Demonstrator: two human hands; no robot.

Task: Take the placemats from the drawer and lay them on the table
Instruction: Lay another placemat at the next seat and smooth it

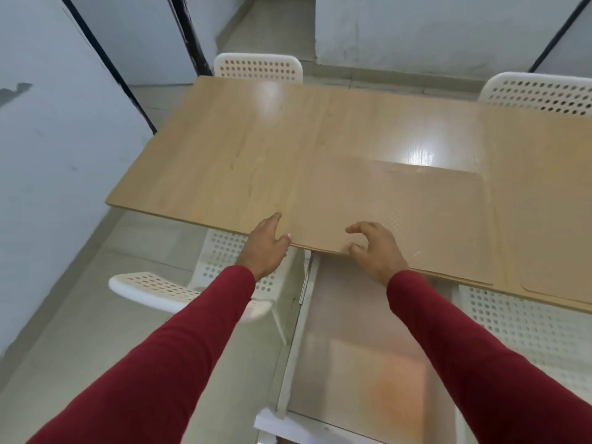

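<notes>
A translucent placemat (416,213) lies flat on the light wooden table (224,149), its near edge at the table's front edge. My left hand (264,248) rests at the mat's near left corner, fingers apart, thumb touching the edge. My right hand (376,251) hovers over the mat's near edge with its fingers curled and spread, fingertips on the mat. A second placemat (551,245) lies to the right of the first. Below the table edge a white drawer (296,341) stands open with more translucent placemats (362,354) inside.
White perforated chairs stand around the table: one at the far side (258,67), one at the far right (544,91), one near left (221,277) under the edge, one near right (531,328). Grey walls close in on the left and behind.
</notes>
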